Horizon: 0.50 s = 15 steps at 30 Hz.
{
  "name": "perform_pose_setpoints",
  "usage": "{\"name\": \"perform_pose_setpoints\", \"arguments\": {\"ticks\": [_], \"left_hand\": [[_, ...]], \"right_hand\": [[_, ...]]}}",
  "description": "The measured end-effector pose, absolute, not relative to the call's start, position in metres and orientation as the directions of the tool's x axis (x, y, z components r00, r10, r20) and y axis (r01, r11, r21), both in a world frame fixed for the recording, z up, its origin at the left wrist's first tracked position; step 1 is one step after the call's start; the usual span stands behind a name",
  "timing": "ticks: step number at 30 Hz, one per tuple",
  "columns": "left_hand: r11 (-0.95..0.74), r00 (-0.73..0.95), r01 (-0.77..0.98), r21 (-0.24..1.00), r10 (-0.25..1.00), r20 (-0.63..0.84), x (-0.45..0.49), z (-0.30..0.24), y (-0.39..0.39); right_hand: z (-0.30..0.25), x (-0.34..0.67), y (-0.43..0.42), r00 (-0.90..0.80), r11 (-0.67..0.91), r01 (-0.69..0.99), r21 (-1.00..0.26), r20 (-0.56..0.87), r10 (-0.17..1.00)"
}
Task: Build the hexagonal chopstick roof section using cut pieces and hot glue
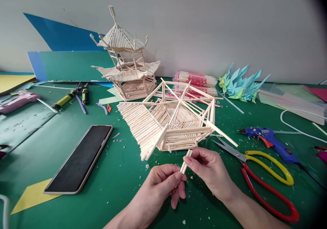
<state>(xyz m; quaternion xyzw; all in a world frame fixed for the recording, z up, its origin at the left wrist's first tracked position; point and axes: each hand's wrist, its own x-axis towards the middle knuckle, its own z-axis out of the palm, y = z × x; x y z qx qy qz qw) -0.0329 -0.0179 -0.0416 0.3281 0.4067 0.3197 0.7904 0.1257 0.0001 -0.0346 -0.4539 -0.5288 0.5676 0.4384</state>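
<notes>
Two short wooden sticks (186, 161), side by side, are pinched between my hands in front of the model. My left hand (163, 184) grips their lower end between thumb and fingers. At the upper end, my right hand (208, 169) closes on them with thumb and forefinger. Just beyond stands a hexagonal stick frame (187, 132), with radiating beams on top. One sloping roof panel (141, 126) of closely laid sticks covers its left side. Scissors (237, 154) with one yellow and one red handle lie to the right of my right hand.
A two-tier stick pavilion (125, 70) stands behind. Wrapped stick bundles (195, 79) and a blue folded-paper piece (241, 82) lie at the back. A blue glue gun (273, 143) is right; a phone (80, 159), pliers (85, 94) and pink glue gun (21, 101) are left.
</notes>
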Motion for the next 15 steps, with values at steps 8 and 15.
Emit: {"name": "perform_pose_setpoints", "arguments": {"ticks": [8,15], "left_hand": [[0.493,0.406,-0.234,0.838,0.833,-0.377,-0.035,-0.037,-0.017],[0.324,0.356,-0.076,0.943,0.892,-0.277,-0.042,-0.042,-0.022]], "right_hand": [[-0.032,0.137,0.002,-0.161,0.008,0.144,-0.990,-0.016,0.987],[-0.018,0.139,-0.004,-0.314,0.249,0.834,-0.493,-0.053,0.948]]}}
